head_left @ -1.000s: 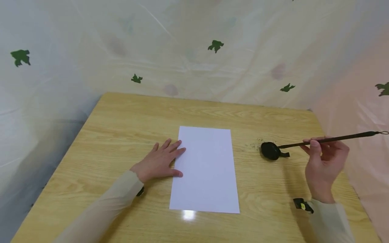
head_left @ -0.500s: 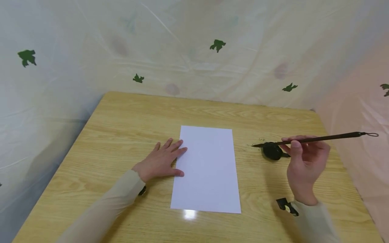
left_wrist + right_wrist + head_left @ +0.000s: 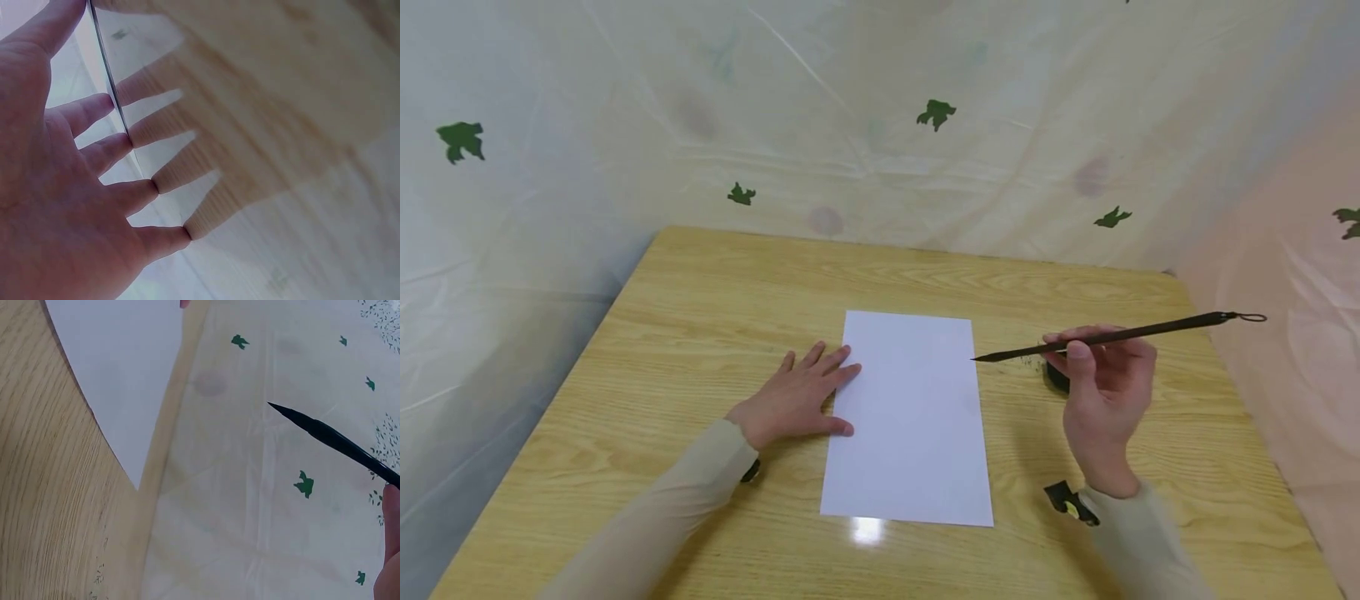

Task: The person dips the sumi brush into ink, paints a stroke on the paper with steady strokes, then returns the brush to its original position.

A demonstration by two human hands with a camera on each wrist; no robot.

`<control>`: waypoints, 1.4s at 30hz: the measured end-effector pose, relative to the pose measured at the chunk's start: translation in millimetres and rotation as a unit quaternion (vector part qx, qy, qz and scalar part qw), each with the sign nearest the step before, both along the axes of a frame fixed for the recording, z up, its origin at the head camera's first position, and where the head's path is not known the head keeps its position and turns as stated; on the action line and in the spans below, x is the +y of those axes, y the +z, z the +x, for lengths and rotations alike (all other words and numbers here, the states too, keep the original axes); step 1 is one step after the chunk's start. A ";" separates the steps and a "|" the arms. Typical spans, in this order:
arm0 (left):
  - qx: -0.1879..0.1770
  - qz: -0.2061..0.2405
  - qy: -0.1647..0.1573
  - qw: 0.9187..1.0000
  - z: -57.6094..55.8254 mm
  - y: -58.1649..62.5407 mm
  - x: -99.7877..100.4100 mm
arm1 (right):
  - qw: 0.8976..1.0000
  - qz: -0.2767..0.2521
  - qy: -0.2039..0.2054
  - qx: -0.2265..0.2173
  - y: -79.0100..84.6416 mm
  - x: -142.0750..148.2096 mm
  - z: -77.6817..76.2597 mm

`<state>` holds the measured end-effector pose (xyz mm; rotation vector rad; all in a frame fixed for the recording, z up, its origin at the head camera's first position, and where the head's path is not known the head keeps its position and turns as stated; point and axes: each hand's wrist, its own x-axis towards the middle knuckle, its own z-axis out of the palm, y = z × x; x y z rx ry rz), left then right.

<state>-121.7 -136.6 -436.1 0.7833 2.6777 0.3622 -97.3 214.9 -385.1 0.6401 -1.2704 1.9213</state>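
A plain white sheet of paper (image 3: 910, 425) lies upright on the wooden table. Fingers spread, my left hand (image 3: 797, 396) rests across the sheet's left edge; in the left wrist view the fingertips (image 3: 169, 240) touch the glossy tabletop and paper. My right hand (image 3: 1108, 400) pinches a dark writing brush (image 3: 1120, 335) by its handle between thumb and fingers. The brush slants, its pointed black tip at the paper's right edge in the head view. In the right wrist view the brush (image 3: 325, 432) has a dark, pointed tip. Behind the right hand, a black ink dish (image 3: 1057, 377) is mostly hidden.
Small dark specks (image 3: 1028, 362) mark the table (image 3: 737, 283) between paper and dish. A pale curtain (image 3: 850, 108) with green bird shapes hangs behind and at both sides. Light reflects off the table below the sheet.
My right hand has carried the brush leftward, from the ink dish to the paper's right edge. The dish is now largely covered by the hand. My left hand stays in place.
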 end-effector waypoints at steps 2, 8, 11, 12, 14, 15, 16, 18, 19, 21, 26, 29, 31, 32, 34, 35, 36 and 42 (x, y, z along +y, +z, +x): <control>0.000 0.001 0.000 1.000 0.1 -0.2 -0.2 | 1.000 0.007 0.006 0.002 -0.9 -4.8 -1.6; 0.004 0.001 -0.002 1.000 0.0 0.3 -0.7 | 0.999 0.035 0.028 -0.004 -4.0 -19.3 -4.9; 0.004 0.001 -0.003 1.000 -0.3 1.0 -0.5 | 0.998 0.051 0.036 -0.008 -5.4 -26.4 -5.6; 0.004 0.000 -0.003 1.000 -0.4 1.2 -0.4 | 0.998 0.055 0.037 -0.009 -5.8 -28.6 -5.7; 0.003 -0.001 -0.003 1.000 -0.6 1.5 -0.2 | 0.997 0.064 0.040 -0.008 -6.8 -33.1 -6.2; 0.003 -0.002 -0.003 1.000 -0.7 1.6 -0.1 | 0.997 0.067 0.042 -0.007 -7.3 -35.5 -6.4; 0.003 -0.002 -0.003 1.000 -0.7 1.6 0.0 | 0.997 0.069 0.047 -0.006 -7.8 -37.8 -6.7; 0.003 -0.004 -0.002 1.000 -0.8 1.5 0.0 | 0.996 0.068 0.056 -0.004 -8.6 -42.3 -7.2; 0.003 -0.004 -0.002 1.000 -0.8 1.4 -0.1 | 0.996 0.069 0.060 -0.003 -8.9 -44.4 -7.5; 0.003 -0.003 -0.001 1.000 -0.7 1.0 -0.3 | 0.995 0.072 0.063 -0.001 -9.4 -48.7 -7.9; 0.004 -0.001 -0.001 1.000 -0.2 0.5 -0.7 | 0.993 0.106 0.061 -0.004 -11.0 -58.1 -8.5; 0.003 -0.001 0.000 1.000 -0.2 0.4 -0.5 | 0.990 0.124 0.067 -0.008 -12.6 -62.9 -9.2; 0.002 -0.001 0.000 1.000 -0.3 0.4 -0.2 | 0.989 0.132 0.073 -0.011 -13.7 -65.7 -9.8; 0.002 -0.001 0.000 1.000 -0.4 0.4 -0.1 | 0.988 0.135 0.076 -0.012 -14.3 -67.0 -10.1; 0.002 -0.002 0.000 1.000 -0.5 0.3 0.0 | 0.986 0.142 0.081 -0.016 -15.4 -69.4 -10.5; 0.001 -0.002 0.000 1.000 -0.5 0.2 0.0 | 0.986 0.147 0.082 -0.018 -16.1 -70.6 -10.6; 0.001 -0.001 0.000 1.000 -0.6 0.1 0.0 | 0.985 0.151 0.083 -0.018 -16.8 -71.7 -10.8; -0.001 0.000 0.001 1.000 -0.8 0.2 -0.1 | 0.981 0.172 0.091 -0.019 -20.9 -78.6 -12.7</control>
